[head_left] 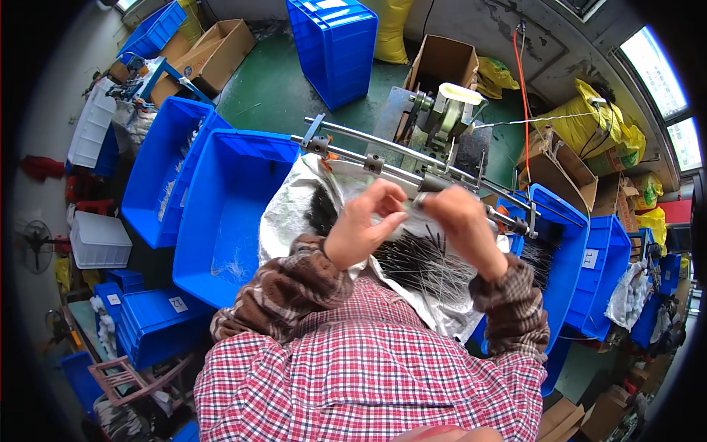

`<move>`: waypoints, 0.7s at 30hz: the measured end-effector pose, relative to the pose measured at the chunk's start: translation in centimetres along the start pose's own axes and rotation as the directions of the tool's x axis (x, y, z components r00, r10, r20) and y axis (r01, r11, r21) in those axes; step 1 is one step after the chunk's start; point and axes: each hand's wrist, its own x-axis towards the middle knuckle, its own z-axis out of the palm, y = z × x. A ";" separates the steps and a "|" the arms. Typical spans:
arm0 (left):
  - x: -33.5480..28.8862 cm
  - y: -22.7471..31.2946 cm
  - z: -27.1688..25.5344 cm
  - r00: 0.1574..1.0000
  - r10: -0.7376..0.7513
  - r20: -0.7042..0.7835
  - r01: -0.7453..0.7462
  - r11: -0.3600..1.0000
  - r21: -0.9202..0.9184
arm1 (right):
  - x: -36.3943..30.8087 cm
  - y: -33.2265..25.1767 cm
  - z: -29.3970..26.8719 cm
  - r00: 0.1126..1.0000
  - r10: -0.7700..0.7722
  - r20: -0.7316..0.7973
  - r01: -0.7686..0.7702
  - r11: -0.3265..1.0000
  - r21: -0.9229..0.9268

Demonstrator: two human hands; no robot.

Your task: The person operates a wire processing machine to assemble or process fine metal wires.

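My left hand (pixel 366 225) is raised over my lap, its thumb and curled fingers apart with no object visible between them. Close beside it, my right hand (pixel 465 227) is closed, with its fingertips at the near side of a metal rod assembly (pixel 401 173). Motion blurs those fingers, and what they hold, if anything, is too small to make out. Below both hands, many thin dark rods (pixel 423 265) lie in a loose heap on a white woven sack (pixel 283 214) spread across my lap. More thin rods (pixel 541 254) stand in the blue bin to my right.
A large blue bin (pixel 199 214) stands at my left, with another blue bin (pixel 136 195) beyond it. Past the rods, a small motorised machine (pixel 449 118) sits on a metal plate. A red cable (pixel 521 96) hangs at the right, near cardboard boxes (pixel 567 173) and yellow sacks (pixel 589 121).
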 end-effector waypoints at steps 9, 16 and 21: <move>-7.4 -9.4 -6.2 0.985 -0.113 0.131 -0.037 0.600 0.799 | 1.3 15.8 2.9 0.959 0.132 -0.250 -0.259 0.767 -0.588; -9.4 -11.0 -7.0 0.966 -0.232 0.114 0.019 0.505 0.863 | 1.7 16.1 3.5 0.954 0.113 -0.278 -0.257 0.787 -0.561; -9.5 -10.6 -6.9 0.961 -0.258 0.099 0.033 0.465 0.885 | 1.9 16.3 3.4 0.959 0.131 -0.251 -0.248 0.815 -0.523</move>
